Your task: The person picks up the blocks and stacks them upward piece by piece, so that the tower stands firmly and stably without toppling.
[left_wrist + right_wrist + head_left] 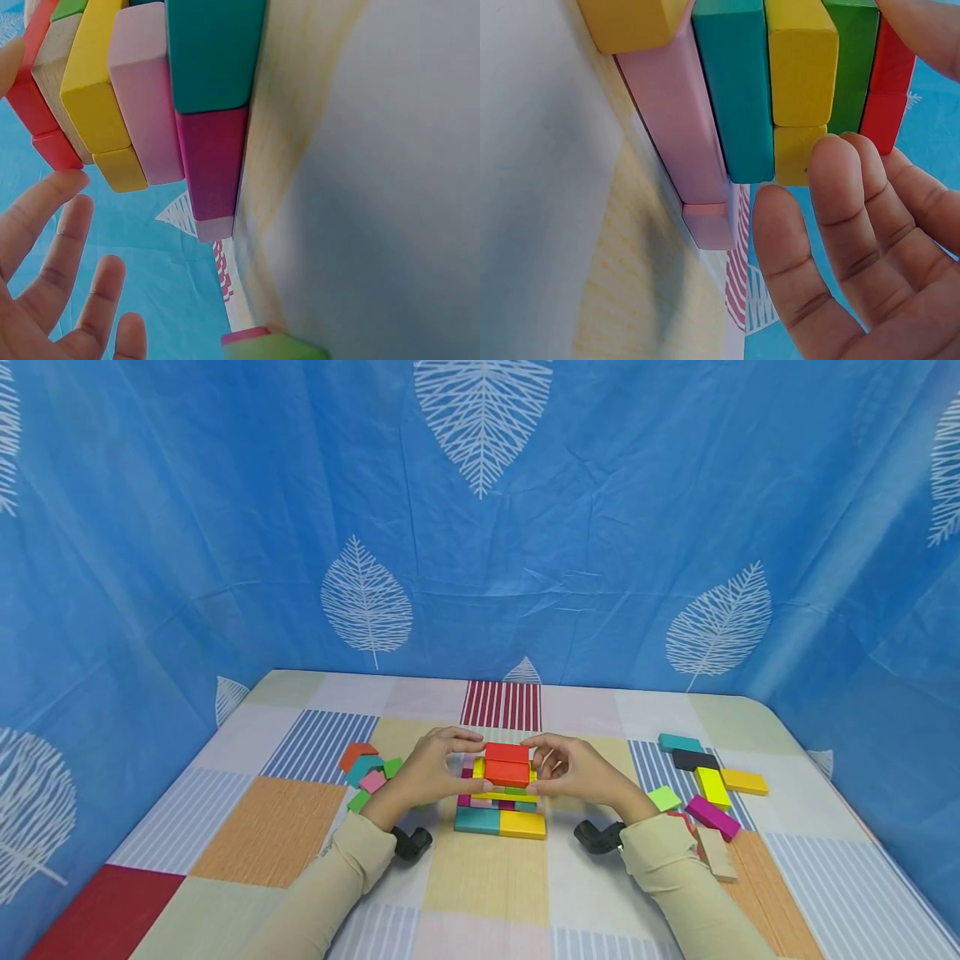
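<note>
A layered stack of coloured wooden blocks stands mid-table, with two red blocks (507, 762) side by side on top. At the stack's left, my left hand (429, 768) pinches the red pair, thumb at the near side and index fingertip at the far side. Its other fingers (97, 300) spread loosely beside the stack. Opposite, my right hand (588, 770) pinches the same pair by its right ends. Below the red layer, the right wrist view shows a green block (853, 67), yellow blocks (802, 75), a teal block (735, 97) and pink blocks (679, 112).
Loose blocks lie left of the stack, among them an orange block (357, 754) and a pink block (372, 782). More are scattered at the right, including a black block (694, 760), a magenta block (712, 817) and a plain wooden block (716, 855). A blue curtain (480, 585) surrounds the table.
</note>
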`<action>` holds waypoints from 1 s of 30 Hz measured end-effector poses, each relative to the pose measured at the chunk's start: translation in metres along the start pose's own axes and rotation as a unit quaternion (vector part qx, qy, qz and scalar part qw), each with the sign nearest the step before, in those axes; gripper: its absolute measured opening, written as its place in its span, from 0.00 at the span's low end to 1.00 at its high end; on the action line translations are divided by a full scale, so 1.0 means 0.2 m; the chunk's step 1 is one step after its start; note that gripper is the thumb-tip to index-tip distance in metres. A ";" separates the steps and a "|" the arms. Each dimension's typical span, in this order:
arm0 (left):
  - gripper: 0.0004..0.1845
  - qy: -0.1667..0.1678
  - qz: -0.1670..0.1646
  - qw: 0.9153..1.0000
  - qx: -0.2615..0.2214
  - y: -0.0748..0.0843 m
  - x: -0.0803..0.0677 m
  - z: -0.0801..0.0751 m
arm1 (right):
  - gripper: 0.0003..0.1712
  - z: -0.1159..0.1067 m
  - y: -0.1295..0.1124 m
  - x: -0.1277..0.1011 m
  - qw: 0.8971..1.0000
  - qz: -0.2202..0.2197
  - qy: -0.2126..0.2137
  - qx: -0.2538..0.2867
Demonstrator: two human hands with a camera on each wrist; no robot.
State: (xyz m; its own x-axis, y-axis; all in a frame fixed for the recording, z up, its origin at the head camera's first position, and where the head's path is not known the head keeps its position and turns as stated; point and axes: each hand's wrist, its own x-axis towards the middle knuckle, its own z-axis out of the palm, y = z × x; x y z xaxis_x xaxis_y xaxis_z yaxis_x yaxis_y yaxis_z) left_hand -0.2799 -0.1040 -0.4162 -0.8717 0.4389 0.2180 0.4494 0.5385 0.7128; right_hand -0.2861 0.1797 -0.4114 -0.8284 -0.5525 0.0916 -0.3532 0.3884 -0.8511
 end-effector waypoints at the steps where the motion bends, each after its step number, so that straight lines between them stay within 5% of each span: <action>1: 0.32 0.000 0.002 1.000 0.000 0.00 0.00 0.00 | 0.34 0.00 0.00 0.00 1.000 0.001 0.000 -0.001; 11: 0.33 0.004 0.001 1.000 0.011 0.01 0.00 0.00 | 0.36 -0.01 0.00 0.00 1.000 0.004 0.000 0.003; 17: 0.41 -0.015 -0.036 0.999 0.011 0.01 0.00 0.00 | 0.35 -0.10 0.01 -0.02 1.000 0.011 0.006 -0.012; 25: 0.45 -0.067 -0.056 0.996 -0.018 0.01 0.01 -0.01 | 0.23 -0.33 0.03 -0.14 0.996 0.021 0.074 -0.049; 30: 0.44 -0.083 -0.053 0.995 -0.014 0.00 0.02 -0.02 | 0.22 -0.47 0.06 -0.25 0.980 0.069 0.159 -0.098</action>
State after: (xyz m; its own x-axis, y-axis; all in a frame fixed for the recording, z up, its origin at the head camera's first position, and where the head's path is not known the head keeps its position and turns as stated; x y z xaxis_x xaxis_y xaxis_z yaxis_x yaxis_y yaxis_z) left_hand -0.2843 -0.1044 -0.4131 -0.8686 0.4946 0.0299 0.3494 0.5686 0.7448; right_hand -0.2888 0.2813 -0.3778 -0.9567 -0.2394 0.1654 -0.2792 0.5951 -0.7536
